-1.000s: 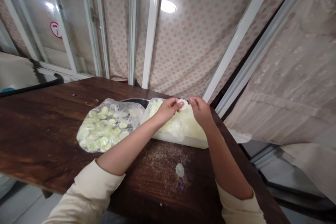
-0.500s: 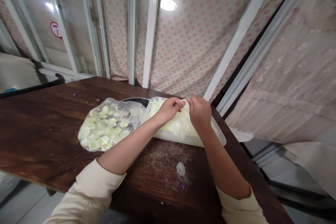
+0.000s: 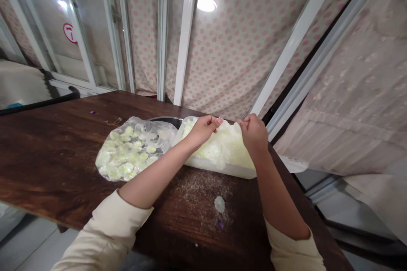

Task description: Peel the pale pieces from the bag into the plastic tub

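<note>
Blossoms [image 3: 225, 146] partly hidden under right hand [image 3: 252, 133], dark pan [image 3: 165, 119] mostly behind bag [image 3: 135, 150]

Pale cream flower heads [image 3: 230, 144], probably chrysanthemums, loosely heaped; fluffy, crowded, level with the rim. Held in one translucent plastic tub [image 3: 219, 169], lying flat near the far edge of a dark wooden table [image 3: 47, 148].

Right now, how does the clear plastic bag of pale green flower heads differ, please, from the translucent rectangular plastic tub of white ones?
The clear plastic bag lies soft and flat; the translucent plastic tub has rigid walls. The bag's flower heads are thinly spread and greener; the tub's flower heads are heaped and whiter. The left hand and right hand touch the tub's heap, not the bag. Both hold pale flowers on the dark wooden table.
</note>
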`<move>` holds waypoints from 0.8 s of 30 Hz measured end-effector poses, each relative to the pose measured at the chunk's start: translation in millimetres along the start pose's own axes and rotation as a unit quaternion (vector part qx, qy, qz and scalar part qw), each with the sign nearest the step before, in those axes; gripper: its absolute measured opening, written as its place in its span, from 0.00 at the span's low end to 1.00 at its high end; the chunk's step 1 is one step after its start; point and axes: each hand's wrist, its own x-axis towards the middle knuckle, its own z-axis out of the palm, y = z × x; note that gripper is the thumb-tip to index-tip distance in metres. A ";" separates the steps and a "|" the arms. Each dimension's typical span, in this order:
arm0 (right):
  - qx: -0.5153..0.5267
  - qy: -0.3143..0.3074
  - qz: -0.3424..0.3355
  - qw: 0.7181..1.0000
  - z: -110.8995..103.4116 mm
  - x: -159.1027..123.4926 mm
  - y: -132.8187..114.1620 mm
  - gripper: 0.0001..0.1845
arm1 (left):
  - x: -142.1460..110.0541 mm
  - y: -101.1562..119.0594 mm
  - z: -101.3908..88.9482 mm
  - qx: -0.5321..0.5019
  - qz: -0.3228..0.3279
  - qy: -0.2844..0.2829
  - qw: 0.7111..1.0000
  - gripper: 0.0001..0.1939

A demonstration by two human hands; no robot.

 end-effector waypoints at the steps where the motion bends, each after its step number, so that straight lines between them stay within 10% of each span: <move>1: 0.036 -0.012 0.006 0.999 1.4 0.4 1.4 0.16 | 0.2 0.6 -0.6 -0.001 0.002 0.000 1.000 0.15; 8: 0.326 -0.205 -0.005 0.923 2.1 -6.3 -28.0 0.19 | 3.1 -2.7 0.1 0.011 0.026 -0.017 0.999 0.13; 14: 0.146 -0.105 0.044 0.983 -1.6 -1.9 -10.3 0.16 | 0.8 -0.9 -6.3 0.151 0.053 0.010 0.987 0.15; 18: 0.015 -0.007 0.093 0.996 -5.5 5.8 11.8 0.18 | -17.5 9.7 -5.6 0.282 0.023 -0.238 0.929 0.09; 21: 0.026 0.055 0.119 0.991 -14.3 13.0 24.5 0.19 | -34.7 13.1 6.5 0.295 -0.037 -0.493 0.818 0.07; 24: 0.081 0.064 0.079 0.992 -22.4 18.4 35.0 0.19 | -48.7 5.9 25.4 0.328 -0.073 -0.551 0.764 0.10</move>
